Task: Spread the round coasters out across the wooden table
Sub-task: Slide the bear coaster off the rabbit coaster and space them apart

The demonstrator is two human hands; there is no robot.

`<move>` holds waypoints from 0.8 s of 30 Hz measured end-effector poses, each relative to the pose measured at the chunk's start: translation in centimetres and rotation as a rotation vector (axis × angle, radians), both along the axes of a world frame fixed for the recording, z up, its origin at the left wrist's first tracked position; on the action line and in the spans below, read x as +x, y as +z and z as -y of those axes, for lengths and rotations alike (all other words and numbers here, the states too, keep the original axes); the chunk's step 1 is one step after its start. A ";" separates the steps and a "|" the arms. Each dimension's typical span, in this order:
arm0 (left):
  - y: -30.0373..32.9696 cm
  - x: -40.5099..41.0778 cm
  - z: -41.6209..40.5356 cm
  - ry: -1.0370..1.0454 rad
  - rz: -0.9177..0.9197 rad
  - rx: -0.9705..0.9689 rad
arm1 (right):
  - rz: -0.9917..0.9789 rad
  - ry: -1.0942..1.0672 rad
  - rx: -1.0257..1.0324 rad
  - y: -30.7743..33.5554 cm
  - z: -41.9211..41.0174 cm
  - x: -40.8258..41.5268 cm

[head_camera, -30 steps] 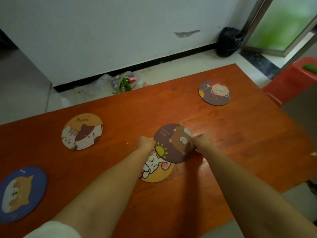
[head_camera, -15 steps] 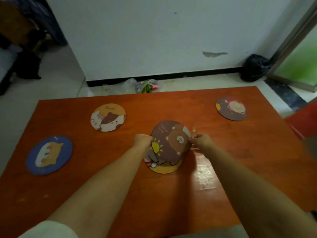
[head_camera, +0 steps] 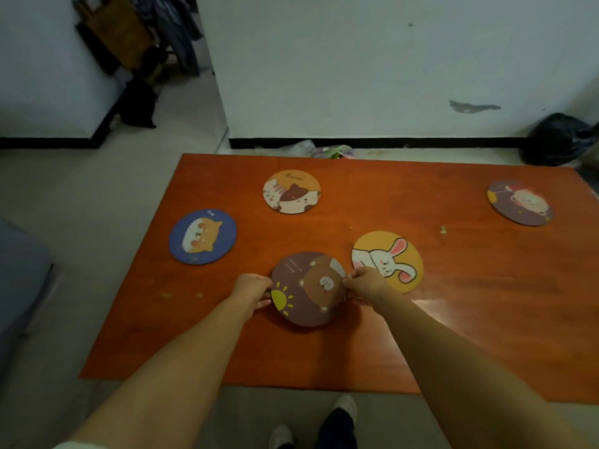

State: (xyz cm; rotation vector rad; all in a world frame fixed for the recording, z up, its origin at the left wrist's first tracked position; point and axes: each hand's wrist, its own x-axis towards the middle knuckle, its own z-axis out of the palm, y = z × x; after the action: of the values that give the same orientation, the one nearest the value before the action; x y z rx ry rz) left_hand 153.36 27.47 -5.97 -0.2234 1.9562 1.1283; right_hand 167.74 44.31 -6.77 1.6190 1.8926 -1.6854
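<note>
The wooden table [head_camera: 453, 319] is big, orange-red and shiny, and it stands on a pale floor by a white wall [head_camera: 356, 76]. A black bag [head_camera: 557, 137] sits in the far right corner of the room.

Five round coasters lie on the table. The bunny coaster [head_camera: 393, 251] is just right of the middle, the blue dog coaster [head_camera: 203, 236] is on the left, the cat coaster [head_camera: 291, 191] is farther back, and the lion coaster [head_camera: 520, 202] is far off to the right.

The bear coaster [head_camera: 308, 288] is near me. My left hand [head_camera: 252, 291] and right hand [head_camera: 364, 283] pinch its two sides — both closed on it.

What could go wrong? The bear sits close beside the bunny, so if I let go here they stay bunched up. And the top looks slick — a push could slide the coaster off the near edge.
</note>
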 end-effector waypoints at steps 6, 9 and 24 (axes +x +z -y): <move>-1.1 -0.9 4.4 -0.028 -0.029 -0.052 | 0.043 0.038 -0.047 -1.6 4.7 -0.8; -1.4 -1.2 5.3 -0.064 -0.072 -0.116 | 0.064 0.053 -0.033 -2.0 6.0 -1.1; -1.3 -2.5 2.7 -0.565 -0.352 -0.370 | 0.203 0.185 0.225 -1.1 3.7 -0.2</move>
State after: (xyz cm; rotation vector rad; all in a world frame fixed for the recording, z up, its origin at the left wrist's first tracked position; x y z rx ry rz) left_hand 150.88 24.75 -7.29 0.3435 2.3237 0.4531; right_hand 167.50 40.56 -7.89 1.5623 2.1130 -1.2256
